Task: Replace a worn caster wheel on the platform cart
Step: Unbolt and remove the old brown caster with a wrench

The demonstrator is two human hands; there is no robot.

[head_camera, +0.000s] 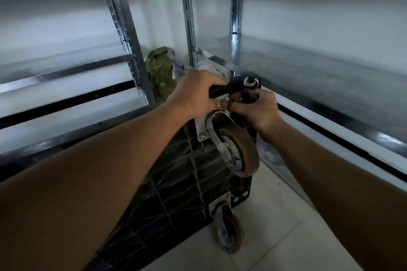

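The black ribbed-plastic platform cart (176,182) stands tipped on its edge with the underside facing the camera, between two grey galvanised steel shelving racks (123,17). The left hand (193,92) is curled tightly over the cart's upper rim, fingers wrapped over the far side. Just below and to the right of that grip sits the worn caster wheel (240,152), a brown, scuffed tyre on a grey hub in a steel fork, whose silver mounting plate (201,125) is bolted to the cart's top corner. The right hand (257,110) is closed round a silver open-ended spanner (251,86), its forked head pointing upward above the knuckles, while the fingertips gather at a small steel bolt (227,100) on the plate's upper edge — whether they pinch it cannot be told. A second caster with an orange-brown tyre (229,231) hangs at the cart's lower corner above the pale tiled floor (275,226). A crumpled green bag (159,70) lies behind the cart, in the corner between the racks.
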